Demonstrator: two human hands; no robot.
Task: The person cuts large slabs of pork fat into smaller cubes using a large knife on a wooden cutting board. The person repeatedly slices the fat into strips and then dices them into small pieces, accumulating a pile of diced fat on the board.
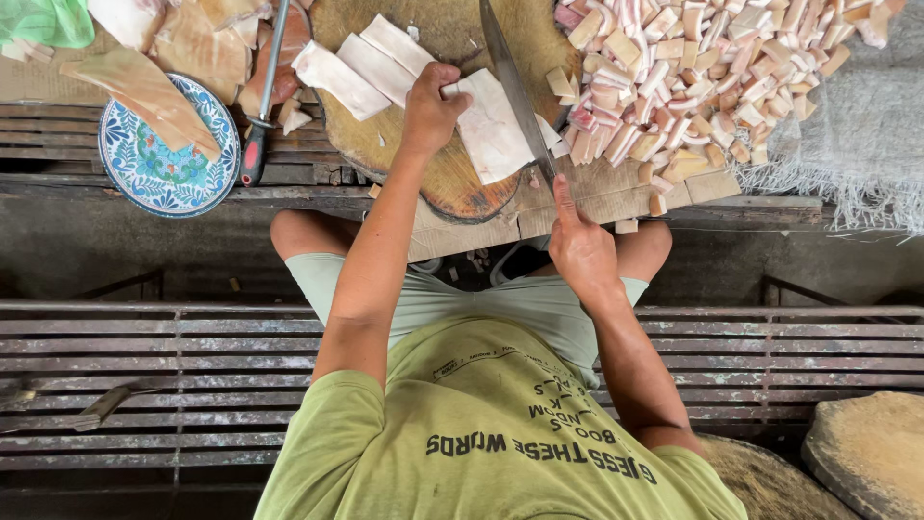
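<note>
My left hand (431,104) rests with curled fingers on a pale slab of fatty meat (493,135) lying on a round wooden chopping block (452,188). My right hand (580,248) grips the handle of a long knife (512,82), index finger stretched along its spine. The blade runs up along the right edge of the slab. Three more pale slabs (361,60) lie side by side on the block's far left. To the right of the blade sits a big pile of small cut meat cubes (693,67).
A blue floral plate (168,159) with strips of skin stands at the left, a red-handled sharpening steel (258,106) beside it. Grey fringed cloth (866,135) lies at the right. Wooden slats run under my legs; another round block (871,453) is at the lower right.
</note>
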